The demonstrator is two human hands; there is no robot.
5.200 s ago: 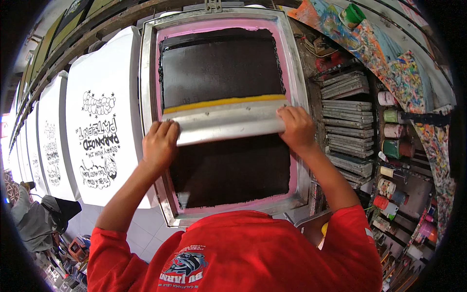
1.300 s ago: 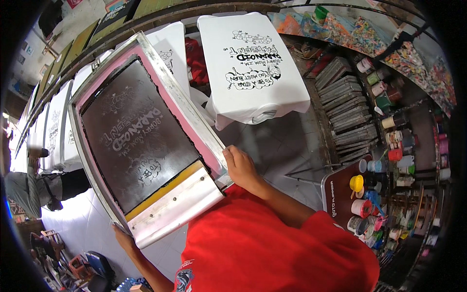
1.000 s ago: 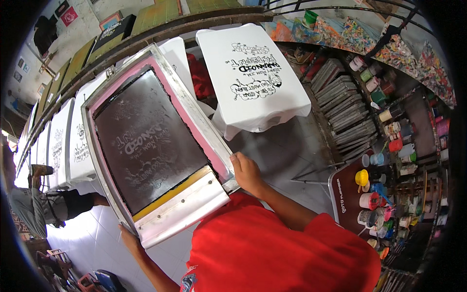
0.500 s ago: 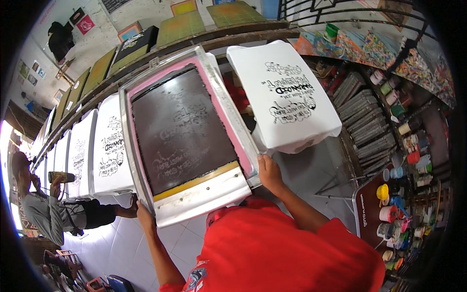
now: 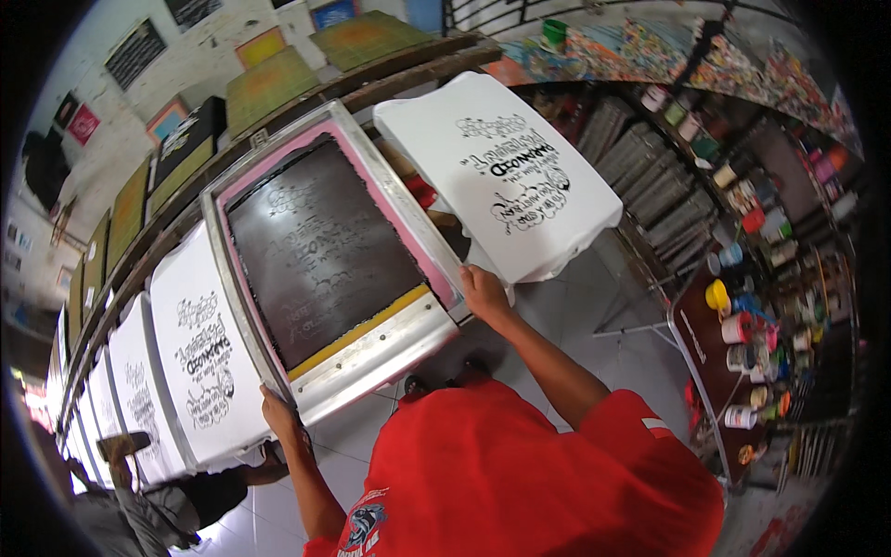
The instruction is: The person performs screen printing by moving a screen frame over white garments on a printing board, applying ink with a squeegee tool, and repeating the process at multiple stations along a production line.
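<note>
A metal-edged printing screen (image 5: 375,176) with a pink border and dark mesh lies in front of me. Faint lettering and shapes show through the mesh. Across its near end rests a squeegee (image 5: 371,357) with a silver holder and a yellow blade. My left hand (image 5: 277,412) grips the screen's near left corner. At the near right corner, my right hand (image 5: 484,293) is closed around the metal edge. What lies beneath the screen is mostly hidden. On either side are white printed shirts, one at the right (image 5: 501,172) and one at the left (image 5: 197,343), each stretched on a board.
More white shirts (image 5: 139,399) continue down the left, where another person in grey (image 5: 139,511) holds a dark cylindrical object (image 5: 123,446). A long wooden rail (image 5: 408,70) runs behind. At right stand stacked screens (image 5: 650,176) and a brown table (image 5: 696,357) with paint tubs.
My view has turned, and the screen sits farther left in it. More of the left shirt's print shows beside the screen. The other person appears lower in the view. Both hands keep their hold.
</note>
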